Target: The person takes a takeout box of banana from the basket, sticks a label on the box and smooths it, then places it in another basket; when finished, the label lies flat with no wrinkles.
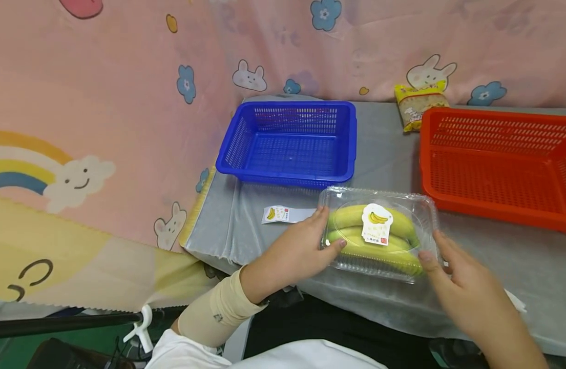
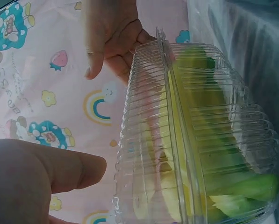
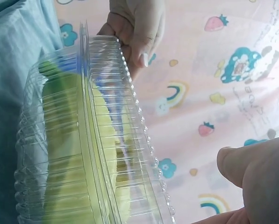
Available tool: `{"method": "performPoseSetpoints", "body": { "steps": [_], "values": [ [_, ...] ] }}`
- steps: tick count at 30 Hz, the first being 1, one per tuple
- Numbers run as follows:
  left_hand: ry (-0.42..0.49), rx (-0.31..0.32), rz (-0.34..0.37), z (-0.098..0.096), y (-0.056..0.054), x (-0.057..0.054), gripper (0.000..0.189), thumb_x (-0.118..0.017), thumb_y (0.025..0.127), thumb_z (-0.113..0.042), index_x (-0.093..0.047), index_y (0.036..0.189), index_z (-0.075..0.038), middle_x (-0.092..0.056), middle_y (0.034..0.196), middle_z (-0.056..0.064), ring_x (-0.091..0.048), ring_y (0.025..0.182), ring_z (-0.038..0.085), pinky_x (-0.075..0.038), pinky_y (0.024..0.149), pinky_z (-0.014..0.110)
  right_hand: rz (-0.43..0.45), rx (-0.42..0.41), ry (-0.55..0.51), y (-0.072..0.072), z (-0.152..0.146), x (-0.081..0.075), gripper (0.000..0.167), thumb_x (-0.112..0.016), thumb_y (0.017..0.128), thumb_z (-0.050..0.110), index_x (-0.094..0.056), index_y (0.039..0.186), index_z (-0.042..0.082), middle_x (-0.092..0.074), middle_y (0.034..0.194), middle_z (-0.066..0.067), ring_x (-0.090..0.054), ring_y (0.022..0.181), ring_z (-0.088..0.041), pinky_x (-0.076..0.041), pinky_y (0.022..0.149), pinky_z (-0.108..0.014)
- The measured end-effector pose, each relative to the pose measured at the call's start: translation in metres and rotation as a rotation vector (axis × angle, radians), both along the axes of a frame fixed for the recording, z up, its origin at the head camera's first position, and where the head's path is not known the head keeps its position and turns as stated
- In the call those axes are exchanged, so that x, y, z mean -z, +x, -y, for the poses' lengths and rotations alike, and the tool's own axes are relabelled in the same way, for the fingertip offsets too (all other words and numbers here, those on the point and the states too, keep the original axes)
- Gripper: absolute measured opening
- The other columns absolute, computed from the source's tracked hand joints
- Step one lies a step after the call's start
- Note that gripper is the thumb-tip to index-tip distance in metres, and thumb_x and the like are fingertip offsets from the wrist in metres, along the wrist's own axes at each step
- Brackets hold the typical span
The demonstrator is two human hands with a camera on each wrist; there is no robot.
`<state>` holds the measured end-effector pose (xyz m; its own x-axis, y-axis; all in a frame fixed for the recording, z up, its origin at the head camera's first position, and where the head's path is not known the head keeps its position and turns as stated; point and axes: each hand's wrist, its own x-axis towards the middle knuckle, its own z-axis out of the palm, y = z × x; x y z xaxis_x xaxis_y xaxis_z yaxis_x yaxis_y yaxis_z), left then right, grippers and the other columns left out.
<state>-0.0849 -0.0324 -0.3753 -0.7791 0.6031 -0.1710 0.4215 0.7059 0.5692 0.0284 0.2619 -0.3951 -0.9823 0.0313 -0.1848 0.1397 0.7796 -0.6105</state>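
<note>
A clear plastic clamshell box (image 1: 340,197) of yellow-green bananas (image 1: 402,225) lies closed on the grey-covered table, with a white banana label (image 1: 377,224) stuck on its lid. My left hand (image 1: 298,246) is at the box's left end, thumb extended over the lid's edge. At the opposite end is my right hand (image 1: 469,289), its thumb near the corner. Both wrist views show the thumbs standing off the lid, while the other fingers reach to the box ends and are partly hidden. Left of the box lies a label strip (image 1: 277,214) with a banana picture.
Behind the box stands a blue basket (image 1: 289,179). A red basket (image 1: 495,207) is at the right, with a yellow snack packet (image 1: 409,110) behind its left corner. Something white (image 1: 515,301) shows beside my right wrist. A patterned pink cloth (image 1: 126,77) hangs behind and left.
</note>
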Motion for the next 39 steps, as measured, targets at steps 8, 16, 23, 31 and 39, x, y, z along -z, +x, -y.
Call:
{"method": "performPoseSetpoints", "body": {
  "steps": [8,16,23,31,39],
  "values": [
    [-0.012,0.004,-0.001,-0.002,-0.003,0.015,0.087,-0.056,0.108,-0.051,-0.024,0.166,0.006,-0.028,0.170,0.022,-0.033,0.155,0.027,-0.030,0.124,0.034,0.040,-0.011,-0.002,-0.004,0.002,0.009,0.073,-0.038,0.116,0.048,-0.017,0.170,0.003,-0.024,0.169,-0.032,-0.058,0.124,-0.060,-0.040,0.094,-0.080],
    [-0.008,-0.007,0.012,-0.003,-0.010,0.027,0.086,-0.057,0.108,-0.049,-0.025,0.166,0.005,-0.029,0.170,0.020,-0.035,0.154,0.026,-0.031,0.124,0.034,0.071,-0.011,-0.011,-0.012,0.000,0.019,0.076,-0.037,0.116,0.049,-0.018,0.169,-0.002,-0.022,0.169,-0.034,-0.056,0.125,-0.062,-0.038,0.097,-0.081],
    [0.009,-0.008,0.015,-0.006,-0.015,0.035,0.085,-0.057,0.108,-0.049,-0.025,0.166,0.005,-0.027,0.171,0.020,-0.030,0.156,0.024,-0.028,0.125,0.033,0.062,0.000,-0.032,-0.017,-0.001,0.026,0.077,-0.039,0.115,0.050,-0.017,0.169,-0.001,-0.022,0.169,-0.034,-0.055,0.126,-0.062,-0.037,0.098,-0.081],
    [0.062,-0.003,0.025,-0.006,-0.018,0.043,0.083,-0.057,0.108,-0.047,-0.025,0.166,0.004,-0.025,0.171,0.019,-0.027,0.157,0.024,-0.024,0.126,0.033,0.050,0.010,-0.043,-0.019,-0.001,0.030,0.078,-0.040,0.115,0.048,-0.015,0.168,-0.004,-0.020,0.168,-0.036,-0.039,0.140,-0.064,-0.029,0.107,-0.081],
    [0.099,0.025,0.004,0.001,-0.026,0.055,0.078,-0.056,0.110,-0.046,-0.026,0.169,-0.004,-0.025,0.173,0.008,-0.027,0.157,0.021,-0.023,0.126,0.035,-0.008,-0.012,-0.038,-0.023,-0.006,0.036,0.075,-0.041,0.116,0.043,-0.015,0.168,-0.005,-0.018,0.168,-0.037,-0.022,0.147,-0.067,-0.017,0.112,-0.082]
  ]
}}
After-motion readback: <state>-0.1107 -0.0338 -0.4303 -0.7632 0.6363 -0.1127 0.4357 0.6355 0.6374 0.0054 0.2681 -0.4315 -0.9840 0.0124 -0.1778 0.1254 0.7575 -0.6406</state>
